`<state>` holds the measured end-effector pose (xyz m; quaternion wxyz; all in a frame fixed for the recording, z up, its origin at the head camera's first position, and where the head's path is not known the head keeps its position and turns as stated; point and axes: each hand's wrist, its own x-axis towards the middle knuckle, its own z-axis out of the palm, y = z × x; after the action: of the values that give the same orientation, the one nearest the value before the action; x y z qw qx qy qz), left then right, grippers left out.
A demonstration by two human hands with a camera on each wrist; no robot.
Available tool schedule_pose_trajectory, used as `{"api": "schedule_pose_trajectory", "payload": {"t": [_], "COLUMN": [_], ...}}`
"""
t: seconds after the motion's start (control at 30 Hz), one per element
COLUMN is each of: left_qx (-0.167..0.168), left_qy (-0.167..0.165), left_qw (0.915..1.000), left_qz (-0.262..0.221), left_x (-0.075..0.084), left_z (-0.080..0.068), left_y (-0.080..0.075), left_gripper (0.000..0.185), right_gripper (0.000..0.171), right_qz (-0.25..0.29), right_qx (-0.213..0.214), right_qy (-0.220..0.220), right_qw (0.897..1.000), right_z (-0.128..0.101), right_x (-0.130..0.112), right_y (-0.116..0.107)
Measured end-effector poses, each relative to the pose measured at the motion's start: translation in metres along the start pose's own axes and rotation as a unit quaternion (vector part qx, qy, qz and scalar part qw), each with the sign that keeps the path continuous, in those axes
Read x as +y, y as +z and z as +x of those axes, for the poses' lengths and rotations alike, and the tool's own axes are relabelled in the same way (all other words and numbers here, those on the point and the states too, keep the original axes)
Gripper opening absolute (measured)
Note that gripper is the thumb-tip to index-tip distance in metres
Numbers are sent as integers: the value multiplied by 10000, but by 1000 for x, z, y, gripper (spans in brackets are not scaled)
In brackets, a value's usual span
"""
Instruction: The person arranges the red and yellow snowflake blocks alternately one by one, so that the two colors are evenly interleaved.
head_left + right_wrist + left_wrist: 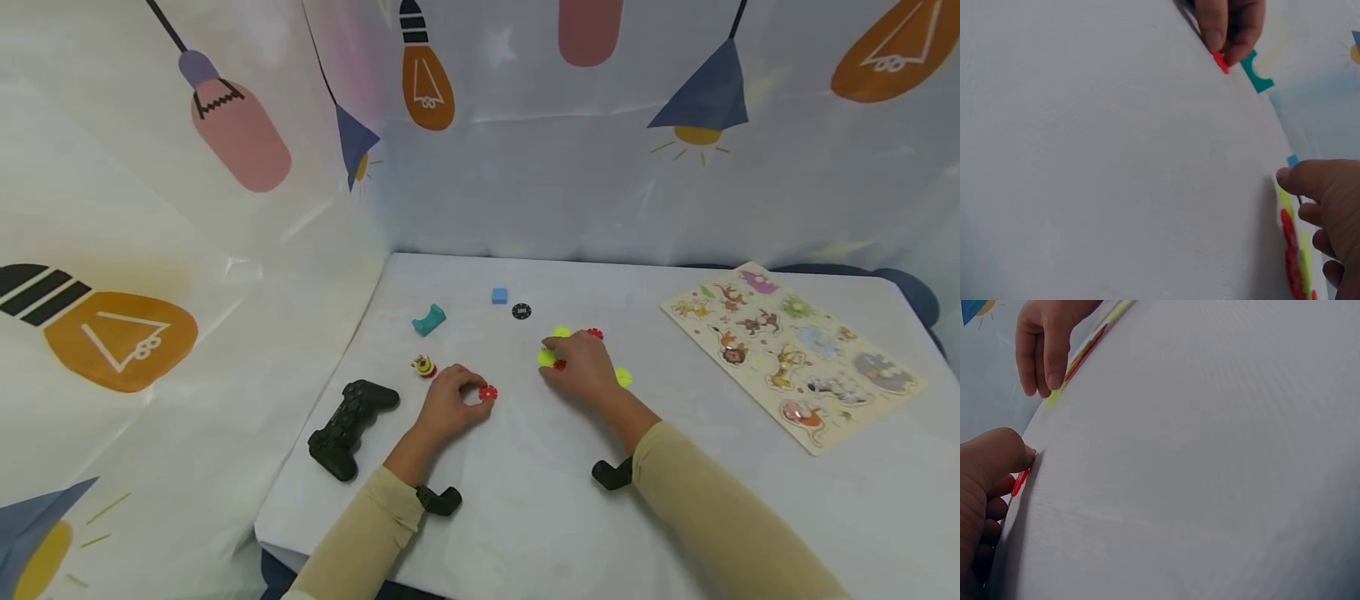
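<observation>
In the head view my left hand (454, 406) pinches a red scalloped disc (488, 392) between thumb and fingers, low at the table surface. My right hand (581, 364) hovers over a loose group of discs, thumb and forefinger spread about a yellow disc (547, 358). A red disc (559, 365) shows partly under that hand. Around it lie another yellow disc (561, 332), a red disc (596, 333) and a third yellow disc (623, 377). The right wrist view shows the right thumb (1300, 178) just above a yellow disc (1285, 199).
Left of the hands lie a black game controller (351, 427), a small yellow-and-red figure (423, 366) and a teal curved block (429, 320). Farther back are a blue block (499, 296) and a black chip (521, 311). An animal puzzle board (791, 354) lies at the right.
</observation>
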<state>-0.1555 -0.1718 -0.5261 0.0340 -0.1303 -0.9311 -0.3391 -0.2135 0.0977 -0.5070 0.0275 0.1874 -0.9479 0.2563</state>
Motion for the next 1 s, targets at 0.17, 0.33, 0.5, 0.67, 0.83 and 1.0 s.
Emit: {"api": "schedule_pose_trajectory", "payload": {"t": [0.17,0.33,0.5,0.67,0.83,1.0], "left_qx": [-32,-5,-177,-246,-143,-213], "left_qy": [114,277,259,180,253,194], "left_qw": [9999,9996,9994,9993,9994,9995], "left_qz": [47,112,160,209,183,138], "left_x": [1,1,0,-1,-2,-3], "left_z": [1,3,5,7,8,8], "left_y": [0,-2,-4,-6,-7,-6], "left_gripper": [25,25,27,27,25,26], "right_gripper": [43,44,46,51,50,45], "right_qz": [14,-66,0,201,285,344], "right_qx": [155,252,250,-229,-569,-515], "right_qy": [205,259,26,-388,-734,-738], "right_qw": [9997,9993,9997,9988,9953,9954], "right_z": [-2,1,-1,-11,-20,-23], "right_x": [0,-1,-5,-30,-56,-60], "right_y": [8,10,10,13,20,31]}}
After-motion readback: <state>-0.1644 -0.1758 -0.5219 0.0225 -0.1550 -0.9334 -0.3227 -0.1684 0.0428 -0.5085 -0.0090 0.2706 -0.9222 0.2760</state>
